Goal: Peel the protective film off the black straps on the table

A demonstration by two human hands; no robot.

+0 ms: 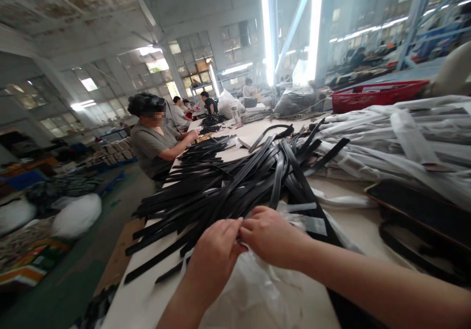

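So your left hand (215,248) and right hand (274,235) are together over the near end of the table (134,297), plastic (253,289) under them, strap pile (228,191) just beyond. Wrapped strips (408,137) are heaped on your right, crate (375,99) behind those. Co-worker's (152,145) further up, left edge, sack (78,216) on the floor farther left.

Counter (140,294): long, pale top
Black straps (235,181): loose heap lying across the counter, many ends fanned towards its left edge
Clear plastic (253,289): crumpled, on the near side of the black straps
White-wrapped strips (412,137): piled right of the black straps
Gold-coloured pieces (206,136): beyond the black straps
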